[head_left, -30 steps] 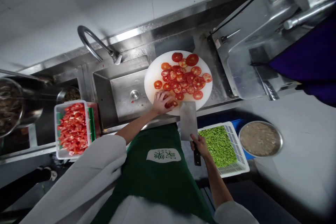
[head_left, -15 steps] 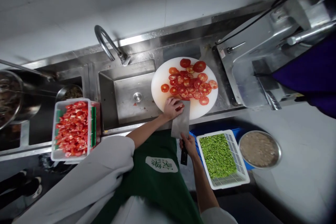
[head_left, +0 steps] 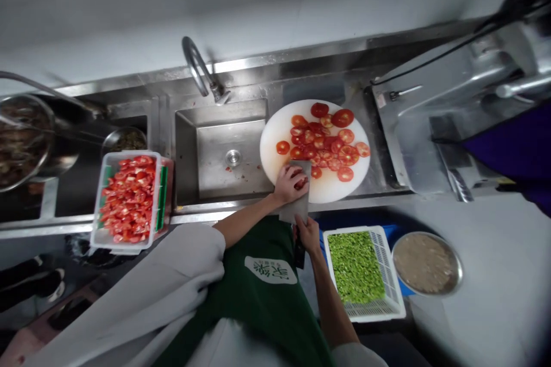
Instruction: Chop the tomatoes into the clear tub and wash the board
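Now | left hand (head_left: 289, 183) curled, pinning tomato (head_left: 301, 183) at near edge of cutting board (head_left: 275, 132) | right hand (head_left: 306, 233) fisted, gripping cleaver (head_left: 297, 206), blade touching tomato's right side

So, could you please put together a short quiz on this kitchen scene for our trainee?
1. True or false: the right hand grips the cleaver by its handle.
2. What does the left hand press on the cutting board? A) a pepper B) a tomato piece C) a spoon
3. Fill in: the white basket by the right arm holds chopped ____ vegetables, and the tray left of the sink holds cut ____.

Key:
1. True.
2. B; the cleaver blade stands close against that hand.
3. Green; tomatoes.
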The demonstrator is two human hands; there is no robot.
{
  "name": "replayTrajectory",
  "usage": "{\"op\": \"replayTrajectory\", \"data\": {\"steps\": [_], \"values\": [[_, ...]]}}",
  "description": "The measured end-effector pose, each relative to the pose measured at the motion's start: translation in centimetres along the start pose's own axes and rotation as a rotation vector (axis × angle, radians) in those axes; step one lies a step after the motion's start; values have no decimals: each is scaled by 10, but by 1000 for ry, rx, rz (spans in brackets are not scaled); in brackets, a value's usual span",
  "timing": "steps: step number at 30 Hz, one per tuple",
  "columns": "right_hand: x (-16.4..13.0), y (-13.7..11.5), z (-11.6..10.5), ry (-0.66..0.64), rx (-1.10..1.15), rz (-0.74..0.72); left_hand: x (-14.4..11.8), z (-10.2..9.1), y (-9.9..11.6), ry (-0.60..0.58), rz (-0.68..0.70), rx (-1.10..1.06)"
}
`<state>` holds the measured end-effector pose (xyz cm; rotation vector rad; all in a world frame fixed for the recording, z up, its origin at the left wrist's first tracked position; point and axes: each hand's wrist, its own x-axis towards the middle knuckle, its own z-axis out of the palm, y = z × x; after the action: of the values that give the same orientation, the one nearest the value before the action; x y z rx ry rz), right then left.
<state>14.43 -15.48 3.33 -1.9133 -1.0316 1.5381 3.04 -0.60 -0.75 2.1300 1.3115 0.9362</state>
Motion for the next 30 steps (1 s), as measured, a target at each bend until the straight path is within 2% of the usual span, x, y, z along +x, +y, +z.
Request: {"op": "replayTrajectory", "data": {"steps": [3, 5, 6, 8, 10, 12, 14, 15, 17, 19, 21, 23, 24, 25, 27, 28, 30], "values": [[-1, -30, 1, -50, -116, -95, -1, -40, -7, 178, -72, 16], [7, -59, 15, -172, -210, -194, -8, -82, -19, 339, -149, 64], [12, -75, 28, -237, -238, -244, -14, -108, -26, 432, -185, 98], [22, -110, 70, -424, -246, -323, -36, -166, -43, 624, -253, 189], [26, -143, 125, -646, -225, -364, -69, -225, -64, 793, -354, 305], [25, -168, 183, -795, -238, -377, -106, -279, -88, 931, -533, 414], [21, -183, 230, -862, -274, -369, -141, -324, -116, 1019, -771, 481], [18, -188, 246, -872, -291, -358, -156, -343, -130, 1041, -895, 498], [15, -191, 260, -857, -312, -335, -178, -371, -155, 994, -1110, 511], [15, -186, 250, -799, -328, -330, -190, -387, -172, 849, -1222, 521], [17, -174, 219, -708, -362, -350, -196, -392, -179, 710, -1245, 540], [19, -159, 175, -562, -417, -381, -195, -389, -179, 674, -1236, 559], [20, -151, 150, -474, -454, -396, -189, -386, -180, 709, -1209, 568], [20, -142, 124, -378, -500, -407, -179, -382, -182, 735, -1118, 571], [19, -127, 68, -194, -620, -405, -139, -368, -183, 760, -836, 501], [17, -119, 41, -119, -687, -393, -110, -356, -181, 725, -687, 423], [8, -103, -9, -8, -816, -354, -37, -321, -167, 565, -441, 234]]}}
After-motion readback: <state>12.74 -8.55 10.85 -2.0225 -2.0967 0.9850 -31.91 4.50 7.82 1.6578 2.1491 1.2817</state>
